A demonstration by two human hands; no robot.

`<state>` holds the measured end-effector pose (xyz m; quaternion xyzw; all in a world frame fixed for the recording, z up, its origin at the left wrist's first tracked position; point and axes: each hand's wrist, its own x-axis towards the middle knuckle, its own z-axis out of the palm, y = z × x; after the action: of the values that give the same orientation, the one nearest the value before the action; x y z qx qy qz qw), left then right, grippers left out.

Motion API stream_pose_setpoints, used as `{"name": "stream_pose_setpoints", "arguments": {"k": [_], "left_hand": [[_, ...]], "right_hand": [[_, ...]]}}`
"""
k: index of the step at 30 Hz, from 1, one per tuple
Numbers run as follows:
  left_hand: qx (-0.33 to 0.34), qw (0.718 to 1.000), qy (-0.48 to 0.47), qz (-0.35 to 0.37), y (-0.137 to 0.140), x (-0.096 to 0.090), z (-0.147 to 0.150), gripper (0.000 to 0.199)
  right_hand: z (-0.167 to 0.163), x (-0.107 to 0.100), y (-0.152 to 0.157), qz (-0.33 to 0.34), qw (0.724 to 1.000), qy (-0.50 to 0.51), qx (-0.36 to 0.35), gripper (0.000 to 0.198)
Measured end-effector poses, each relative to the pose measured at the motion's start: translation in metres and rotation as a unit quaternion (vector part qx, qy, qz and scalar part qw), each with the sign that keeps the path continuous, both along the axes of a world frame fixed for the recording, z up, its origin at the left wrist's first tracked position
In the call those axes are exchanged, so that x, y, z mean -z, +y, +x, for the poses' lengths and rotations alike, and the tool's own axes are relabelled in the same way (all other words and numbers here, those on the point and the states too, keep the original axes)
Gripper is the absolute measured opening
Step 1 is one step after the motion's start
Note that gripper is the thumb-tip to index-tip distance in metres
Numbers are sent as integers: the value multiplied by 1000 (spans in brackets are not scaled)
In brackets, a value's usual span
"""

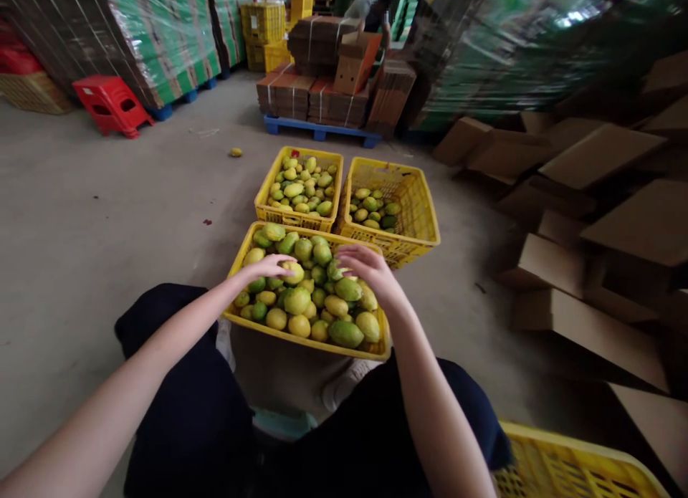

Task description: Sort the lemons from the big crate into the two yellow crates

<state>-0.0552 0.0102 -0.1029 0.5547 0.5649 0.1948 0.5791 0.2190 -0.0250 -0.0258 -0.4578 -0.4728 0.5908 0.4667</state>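
Observation:
A yellow crate full of green and yellow lemons stands on the floor between my feet. Over its left part, my left hand has its fingers closed around a yellow lemon. Across from it, my right hand is open, with its fingers apart and curved over the fruit at the crate's right side. A green lemon lies just by its fingertips; whether they touch is unclear. The right palm is hidden from view.
Beyond are a lemon-filled crate and a partly filled crate. Another yellow crate is at lower right. Cardboard boxes are heaped right. A red stool, a stray lemon and a person by stacked cartons are farther off.

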Motion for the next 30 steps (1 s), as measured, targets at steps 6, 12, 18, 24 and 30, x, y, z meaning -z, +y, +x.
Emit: {"name": "stream_pose_setpoints", "arguments": {"k": [6,12,18,24,30], "left_hand": [[-12,964,-202,-171,-29,-42,21,27],[-94,980,-135,-114,8,-51,-3,30],[-89,977,139,134,23,-7,-10,8],[124,931,304,159,-9,44,4,31],[237,854,435,160,-4,63,6,64]], "right_hand": [[-49,22,-13,88,993,-47,-56,85],[-53,4,-2,112,945,-308,-12,58],[-24,-5,15,36,955,-264,131,72],[-1,-7,24,-54,985,-18,161,54],[3,-14,24,-112,972,171,118,35]]}}
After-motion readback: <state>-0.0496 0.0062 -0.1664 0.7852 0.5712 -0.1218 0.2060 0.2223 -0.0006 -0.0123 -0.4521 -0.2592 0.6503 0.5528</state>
